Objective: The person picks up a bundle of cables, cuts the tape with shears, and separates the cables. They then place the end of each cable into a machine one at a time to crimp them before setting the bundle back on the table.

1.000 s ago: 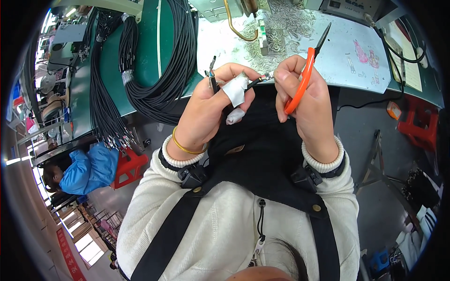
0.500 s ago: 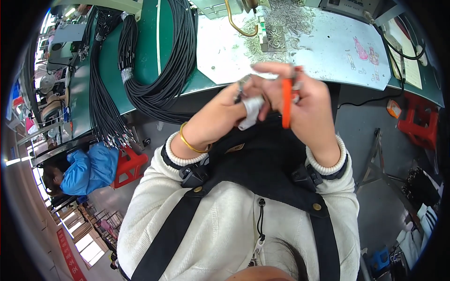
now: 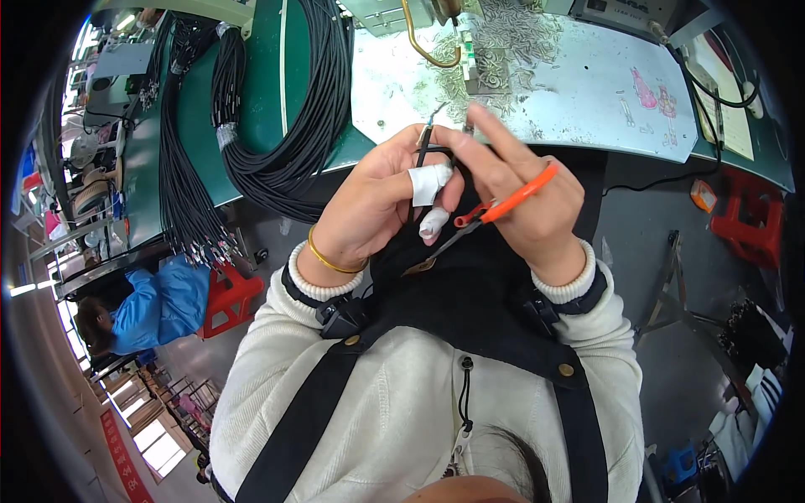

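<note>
My left hand is closed round a black cable, which stands up between thumb and fingers with thin wires showing at its stripped end. White tape wraps two of that hand's fingers. Orange-handled scissors hang in my right hand, the handle loop over its fingers and the dark blades pointing down toward my apron. The right fingertips are close to the cable's stripped end; whether they touch it is blurred.
Thick bundles of black cable lie on the green bench at left. Ahead, many small metal pieces are scattered on a white board by a machine. Red stools stand right and left; a person in blue sits at left.
My hands have drawn slightly apart, bringing the cable and its stripped end into view. The scissors have swung from nearly upright to a slant, blades now toward the lower left.
</note>
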`<state>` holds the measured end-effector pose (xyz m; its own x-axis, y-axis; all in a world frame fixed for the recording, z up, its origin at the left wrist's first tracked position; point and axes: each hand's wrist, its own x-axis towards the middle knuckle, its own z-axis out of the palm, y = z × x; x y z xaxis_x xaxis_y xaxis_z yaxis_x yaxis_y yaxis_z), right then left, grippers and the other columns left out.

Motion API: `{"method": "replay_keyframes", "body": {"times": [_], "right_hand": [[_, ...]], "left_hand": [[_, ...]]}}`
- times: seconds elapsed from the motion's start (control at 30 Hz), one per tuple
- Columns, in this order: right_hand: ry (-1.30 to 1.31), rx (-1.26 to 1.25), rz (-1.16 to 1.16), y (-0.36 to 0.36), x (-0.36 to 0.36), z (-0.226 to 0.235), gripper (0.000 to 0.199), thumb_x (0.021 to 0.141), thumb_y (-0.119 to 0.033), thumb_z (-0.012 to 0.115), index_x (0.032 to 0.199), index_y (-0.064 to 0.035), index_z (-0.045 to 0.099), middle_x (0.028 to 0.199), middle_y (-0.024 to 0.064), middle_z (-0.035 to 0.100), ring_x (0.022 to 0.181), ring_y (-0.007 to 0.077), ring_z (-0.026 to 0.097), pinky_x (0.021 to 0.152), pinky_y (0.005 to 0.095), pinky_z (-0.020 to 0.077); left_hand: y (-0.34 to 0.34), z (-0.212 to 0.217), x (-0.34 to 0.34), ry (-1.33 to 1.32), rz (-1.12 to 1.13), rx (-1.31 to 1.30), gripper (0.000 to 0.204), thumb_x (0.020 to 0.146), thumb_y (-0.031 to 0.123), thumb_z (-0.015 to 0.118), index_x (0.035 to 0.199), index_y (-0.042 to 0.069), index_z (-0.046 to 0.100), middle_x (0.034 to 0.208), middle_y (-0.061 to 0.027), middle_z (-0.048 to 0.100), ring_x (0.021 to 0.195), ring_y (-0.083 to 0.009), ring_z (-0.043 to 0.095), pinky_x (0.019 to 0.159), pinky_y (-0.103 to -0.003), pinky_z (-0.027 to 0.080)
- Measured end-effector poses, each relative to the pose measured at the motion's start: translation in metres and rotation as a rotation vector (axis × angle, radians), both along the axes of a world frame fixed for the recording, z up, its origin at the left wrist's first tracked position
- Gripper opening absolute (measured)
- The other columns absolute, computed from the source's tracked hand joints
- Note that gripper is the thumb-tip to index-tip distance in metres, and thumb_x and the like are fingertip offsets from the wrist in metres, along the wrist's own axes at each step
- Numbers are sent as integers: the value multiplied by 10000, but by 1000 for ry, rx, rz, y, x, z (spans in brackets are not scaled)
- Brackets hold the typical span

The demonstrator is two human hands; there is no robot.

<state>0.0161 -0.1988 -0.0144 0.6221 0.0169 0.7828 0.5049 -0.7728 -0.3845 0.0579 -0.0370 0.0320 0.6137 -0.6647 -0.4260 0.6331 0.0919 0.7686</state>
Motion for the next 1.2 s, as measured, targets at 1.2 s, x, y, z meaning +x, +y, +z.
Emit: {"method": "replay_keyframes", "body": {"times": [1.2], "right_hand": [[714,297,94,7,-19,-2,249,672,-169,702,676,-5,514,493,99,494,418,131,501,387,257,330]], "left_hand": [[-11,-4,-14,-502,340,151,146,771,-29,559,916,-44,549,777,-37,598,666,-31,529,568,-143,391]]}}
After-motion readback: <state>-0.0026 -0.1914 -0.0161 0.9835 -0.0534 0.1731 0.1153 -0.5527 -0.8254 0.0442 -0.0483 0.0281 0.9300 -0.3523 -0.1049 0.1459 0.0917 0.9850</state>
